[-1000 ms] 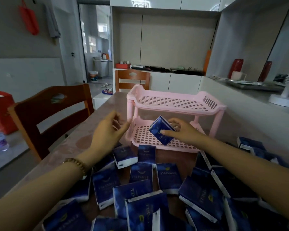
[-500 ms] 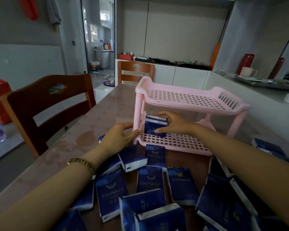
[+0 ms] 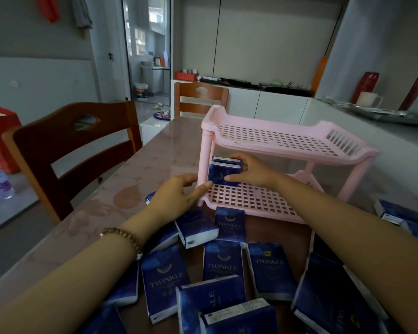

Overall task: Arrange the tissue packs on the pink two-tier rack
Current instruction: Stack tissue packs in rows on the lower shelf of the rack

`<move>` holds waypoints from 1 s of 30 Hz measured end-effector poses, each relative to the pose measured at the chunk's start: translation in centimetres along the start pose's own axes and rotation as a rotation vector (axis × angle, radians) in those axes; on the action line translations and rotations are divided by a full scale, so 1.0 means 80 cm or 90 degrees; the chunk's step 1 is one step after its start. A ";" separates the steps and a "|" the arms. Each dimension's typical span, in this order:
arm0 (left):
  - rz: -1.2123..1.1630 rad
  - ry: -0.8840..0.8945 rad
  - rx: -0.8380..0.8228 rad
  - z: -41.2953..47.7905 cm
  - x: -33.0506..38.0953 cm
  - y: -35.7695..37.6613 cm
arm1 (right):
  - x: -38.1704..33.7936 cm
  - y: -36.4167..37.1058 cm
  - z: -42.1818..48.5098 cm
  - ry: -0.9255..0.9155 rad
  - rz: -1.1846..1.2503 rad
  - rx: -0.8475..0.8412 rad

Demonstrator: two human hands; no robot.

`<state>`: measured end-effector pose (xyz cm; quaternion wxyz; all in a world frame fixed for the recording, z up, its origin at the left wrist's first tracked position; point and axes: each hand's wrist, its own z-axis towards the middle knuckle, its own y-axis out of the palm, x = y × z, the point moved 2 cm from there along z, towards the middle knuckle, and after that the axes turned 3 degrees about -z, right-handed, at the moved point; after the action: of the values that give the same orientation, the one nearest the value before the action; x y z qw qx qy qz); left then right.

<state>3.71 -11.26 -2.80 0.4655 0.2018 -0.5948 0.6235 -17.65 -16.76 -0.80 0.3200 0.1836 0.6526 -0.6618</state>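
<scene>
1. Right hand (image 3: 249, 173) grips a tissue pack (image 3: 221, 173) standing upright at the left end of the lower tier of the rack (image 3: 275, 141).
2. Left hand (image 3: 176, 198) pinches the rack's front-left post.
3. Loose packs (image 3: 221, 259) litter the counter (image 3: 130, 189).

Room before you. A patterned table top (image 3: 130, 179) runs ahead, with one wooden chair (image 3: 58, 141) at your left and a second chair (image 3: 200, 96) at its far end. Low white cabinets (image 3: 275, 109) line the grey back wall (image 3: 263, 32); a doorway (image 3: 145, 44) at left admits daylight.
</scene>
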 end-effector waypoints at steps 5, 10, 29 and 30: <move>0.007 -0.001 0.000 -0.001 0.002 0.000 | 0.002 0.001 -0.005 0.016 0.000 0.001; 0.012 -0.004 -0.009 -0.002 0.002 0.000 | -0.013 -0.011 -0.027 0.014 -0.023 0.041; 0.344 0.005 -0.221 -0.065 0.020 -0.034 | -0.065 0.019 -0.180 0.026 -0.054 -0.074; 0.340 0.027 -0.202 -0.066 0.015 -0.034 | -0.064 0.021 -0.180 0.031 -0.056 -0.068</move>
<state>6.96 -6.33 -1.39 0.3232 -0.0498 -0.7068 0.6273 -15.33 -1.59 0.13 0.2840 0.1536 0.7020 -0.6348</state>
